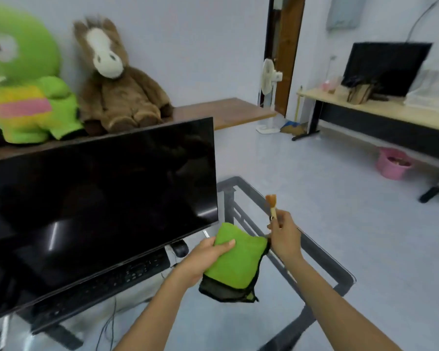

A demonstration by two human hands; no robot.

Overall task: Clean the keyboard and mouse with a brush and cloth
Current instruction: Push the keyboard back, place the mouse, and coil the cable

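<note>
- Two bare forearms reach in from the bottom edge toward the middle of the frame, above a glass-topped counter (322, 252) with a dark metal frame.
- The left hand (205, 254) grips a folded green cloth (238, 262) at lower centre, thumb pressed over its top and the other fingers tucked behind; black mesh trim hangs from the cloth's lower edge.
- Just right of it, the right hand (284, 238) pinches a small brush (272, 206) by its pale handle, fingers closed around it, orange-brown bristles pointing up.
- The right hand's heel sits close against the cloth's upper right corner.
- Left of the hands, a black keyboard (107, 282) lies on the counter under the screen's lower edge, and a black mouse (180, 248) rests at its right end, near the left fingers.
- A large dark monitor (94, 206) fills the left half.
- Behind it, upper left, a green plush toy (23, 79) and a brown plush horse (117, 82) sit on a wooden shelf (226, 112).
- Far right, a second desk carries another dark screen (385, 67); a pink basket (393, 163) stands on the floor below.
</note>
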